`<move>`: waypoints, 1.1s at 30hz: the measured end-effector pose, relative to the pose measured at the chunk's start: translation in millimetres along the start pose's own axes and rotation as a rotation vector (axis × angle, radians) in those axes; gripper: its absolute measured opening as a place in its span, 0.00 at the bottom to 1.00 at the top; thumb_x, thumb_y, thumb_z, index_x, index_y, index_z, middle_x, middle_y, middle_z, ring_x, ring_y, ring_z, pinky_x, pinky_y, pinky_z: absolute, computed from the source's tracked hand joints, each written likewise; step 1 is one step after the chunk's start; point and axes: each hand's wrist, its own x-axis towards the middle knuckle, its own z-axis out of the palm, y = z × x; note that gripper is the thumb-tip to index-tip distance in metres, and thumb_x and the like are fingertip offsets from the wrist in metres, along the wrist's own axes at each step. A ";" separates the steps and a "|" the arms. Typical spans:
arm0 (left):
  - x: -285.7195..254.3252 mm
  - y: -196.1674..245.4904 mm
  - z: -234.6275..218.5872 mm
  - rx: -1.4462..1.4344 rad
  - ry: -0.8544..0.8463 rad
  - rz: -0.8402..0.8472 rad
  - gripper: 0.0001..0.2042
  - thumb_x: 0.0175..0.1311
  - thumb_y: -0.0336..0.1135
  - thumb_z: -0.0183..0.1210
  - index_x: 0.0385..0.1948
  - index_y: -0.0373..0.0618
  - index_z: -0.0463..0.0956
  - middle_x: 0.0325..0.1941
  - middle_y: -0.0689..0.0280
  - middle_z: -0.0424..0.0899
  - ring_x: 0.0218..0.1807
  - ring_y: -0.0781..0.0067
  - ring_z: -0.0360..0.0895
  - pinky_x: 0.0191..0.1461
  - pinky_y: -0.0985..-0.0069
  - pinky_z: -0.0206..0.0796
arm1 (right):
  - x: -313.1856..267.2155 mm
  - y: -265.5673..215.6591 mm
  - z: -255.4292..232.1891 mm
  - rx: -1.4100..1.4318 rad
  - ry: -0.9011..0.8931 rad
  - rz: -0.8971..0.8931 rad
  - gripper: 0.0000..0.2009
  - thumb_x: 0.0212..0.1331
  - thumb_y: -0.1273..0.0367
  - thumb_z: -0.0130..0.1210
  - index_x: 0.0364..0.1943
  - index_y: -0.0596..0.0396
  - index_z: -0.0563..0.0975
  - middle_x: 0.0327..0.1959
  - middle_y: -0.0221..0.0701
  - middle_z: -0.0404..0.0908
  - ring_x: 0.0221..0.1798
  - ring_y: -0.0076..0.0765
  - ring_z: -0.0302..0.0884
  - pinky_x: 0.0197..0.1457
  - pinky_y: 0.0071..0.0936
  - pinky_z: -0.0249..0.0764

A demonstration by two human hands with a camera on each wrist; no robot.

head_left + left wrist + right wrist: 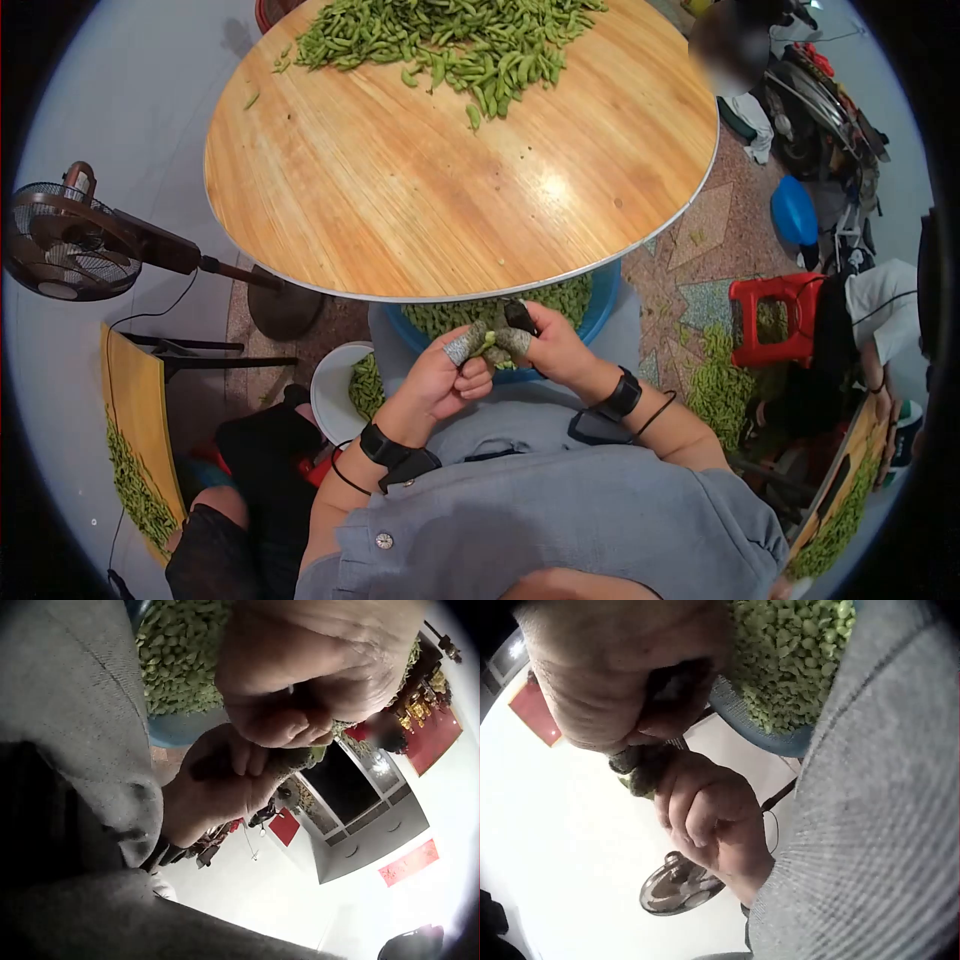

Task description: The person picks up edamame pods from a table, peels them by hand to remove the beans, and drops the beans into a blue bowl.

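In the head view both hands meet above a blue basin (612,290) of shelled green beans. The left hand (440,380) pinches a small green pod (489,339) between fingertips wrapped in grey covers, its other fingers curled. From the other side the right hand (562,348), also with wrapped fingertips, pinches the same pod. A dark item (519,316) shows at the right hand; what it is, I cannot tell. In the left wrist view, green (316,755) shows at the fingertips. The right wrist view shows the left hand (714,814) with curled fingers; the pod is mostly hidden there.
A round wooden table (430,190) with heaped pods (450,40) stands in front. To the left are a white bucket (333,392) and a fan (75,240). At the right stand a red stool (775,345) and pods on the floor (720,385). Other people sit at both sides.
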 end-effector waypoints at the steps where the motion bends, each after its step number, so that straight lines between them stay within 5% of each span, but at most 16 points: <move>1: 1.3 0.2 0.2 0.008 -0.005 0.004 0.06 0.70 0.31 0.43 0.33 0.45 0.69 0.15 0.71 0.64 0.13 0.83 0.54 0.18 0.82 0.46 | 0.5 2.0 0.6 -0.003 -0.002 -0.010 0.08 0.62 0.67 0.55 0.41 0.55 0.75 0.25 0.18 0.72 0.24 0.13 0.64 0.24 0.16 0.62; 4: 6.8 -3.2 -5.3 0.466 0.294 0.166 0.06 0.68 0.31 0.45 0.34 0.45 0.72 0.16 0.74 0.65 0.14 0.85 0.58 0.18 0.84 0.48 | 2.1 17.0 -4.6 -0.525 0.225 -0.209 0.11 0.57 0.68 0.56 0.39 0.61 0.75 0.26 0.28 0.77 0.29 0.21 0.71 0.32 0.24 0.71; 7: 11.9 -13.4 -12.2 0.905 0.289 0.411 0.06 0.67 0.31 0.48 0.31 0.45 0.73 0.17 0.76 0.67 0.17 0.87 0.59 0.19 0.85 0.50 | -5.9 11.8 -6.7 -0.785 0.184 -0.280 0.10 0.55 0.70 0.57 0.40 0.60 0.77 0.27 0.21 0.76 0.29 0.16 0.68 0.31 0.19 0.68; 12: 9.9 -10.8 -8.9 0.922 0.220 0.319 0.07 0.67 0.33 0.49 0.30 0.46 0.74 0.18 0.77 0.68 0.18 0.88 0.59 0.20 0.85 0.50 | -12.4 4.9 -11.7 -0.534 0.124 -0.112 0.09 0.54 0.70 0.58 0.38 0.58 0.78 0.24 0.21 0.76 0.25 0.16 0.69 0.27 0.19 0.66; 14: 9.4 -8.8 -3.8 0.894 0.203 0.294 0.07 0.68 0.34 0.49 0.30 0.46 0.74 0.17 0.76 0.68 0.17 0.87 0.59 0.20 0.85 0.50 | -12.8 -5.0 -8.2 -0.296 0.118 0.088 0.07 0.55 0.69 0.59 0.31 0.58 0.76 0.19 0.21 0.72 0.22 0.14 0.67 0.23 0.17 0.63; 30: 14.7 -14.0 -9.2 0.683 0.229 0.238 0.07 0.69 0.34 0.46 0.34 0.45 0.72 0.18 0.73 0.70 0.17 0.84 0.62 0.20 0.85 0.54 | -8.4 -3.1 -10.8 -0.303 0.149 0.121 0.09 0.50 0.73 0.56 0.36 0.60 0.75 0.22 0.25 0.75 0.24 0.17 0.69 0.26 0.19 0.67; 33: 17.0 -14.5 -9.0 0.872 0.266 0.285 0.06 0.66 0.28 0.45 0.35 0.45 0.73 0.19 0.73 0.72 0.17 0.86 0.64 0.19 0.85 0.55 | -9.2 -0.8 -7.1 -0.534 0.226 -0.102 0.11 0.48 0.73 0.57 0.37 0.60 0.75 0.25 0.28 0.76 0.28 0.21 0.72 0.32 0.23 0.71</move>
